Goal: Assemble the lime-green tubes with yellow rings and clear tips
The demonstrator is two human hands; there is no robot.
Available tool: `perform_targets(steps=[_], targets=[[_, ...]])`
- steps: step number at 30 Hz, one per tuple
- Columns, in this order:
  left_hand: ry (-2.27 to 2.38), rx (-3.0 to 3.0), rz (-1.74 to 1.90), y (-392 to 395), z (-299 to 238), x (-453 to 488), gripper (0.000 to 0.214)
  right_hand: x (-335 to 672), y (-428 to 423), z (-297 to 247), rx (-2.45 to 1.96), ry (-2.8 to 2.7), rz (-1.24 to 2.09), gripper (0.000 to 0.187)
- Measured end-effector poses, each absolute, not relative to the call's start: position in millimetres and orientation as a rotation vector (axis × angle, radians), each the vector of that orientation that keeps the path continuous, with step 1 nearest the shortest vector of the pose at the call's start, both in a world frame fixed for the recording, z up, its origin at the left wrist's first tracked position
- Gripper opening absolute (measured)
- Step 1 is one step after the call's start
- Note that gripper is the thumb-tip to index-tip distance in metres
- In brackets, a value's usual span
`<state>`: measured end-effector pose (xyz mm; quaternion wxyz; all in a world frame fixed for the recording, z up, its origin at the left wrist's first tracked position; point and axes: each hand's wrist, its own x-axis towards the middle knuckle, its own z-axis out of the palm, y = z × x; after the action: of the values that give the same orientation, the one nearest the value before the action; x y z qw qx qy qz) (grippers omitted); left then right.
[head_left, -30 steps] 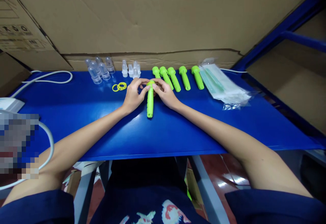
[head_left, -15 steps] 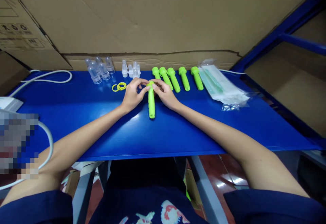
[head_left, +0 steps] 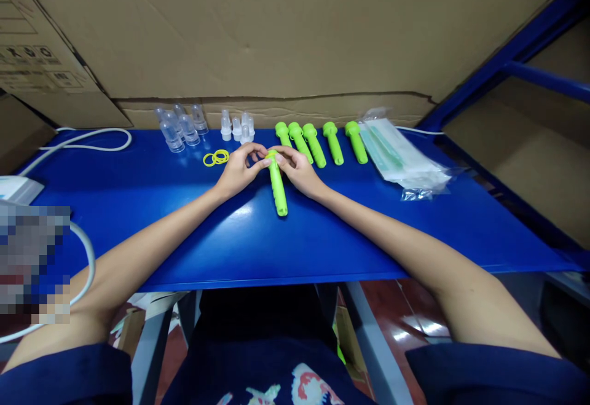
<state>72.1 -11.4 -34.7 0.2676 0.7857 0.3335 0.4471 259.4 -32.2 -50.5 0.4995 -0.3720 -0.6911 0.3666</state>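
One lime-green handle (head_left: 279,191), at mid-width of the blue table (head_left: 286,251), head end far, pinched in the fingers of both left hand (head_left: 239,171) and right hand (head_left: 299,173), equally close; long axis running from the grip nearward, slightly right.

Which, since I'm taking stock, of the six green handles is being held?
The front green handle, held at its far end by the left hand and right hand; the other five are lined up behind it.
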Motion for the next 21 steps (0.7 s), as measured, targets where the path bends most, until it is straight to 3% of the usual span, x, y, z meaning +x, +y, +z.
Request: perform_targets(steps=[21], targets=[[0.892,2.184,1.359,-21.7,-37.3,79.1,0.016,256.6,-36.0,-45.8,-0.920,-1.645,0.915,0.055]])
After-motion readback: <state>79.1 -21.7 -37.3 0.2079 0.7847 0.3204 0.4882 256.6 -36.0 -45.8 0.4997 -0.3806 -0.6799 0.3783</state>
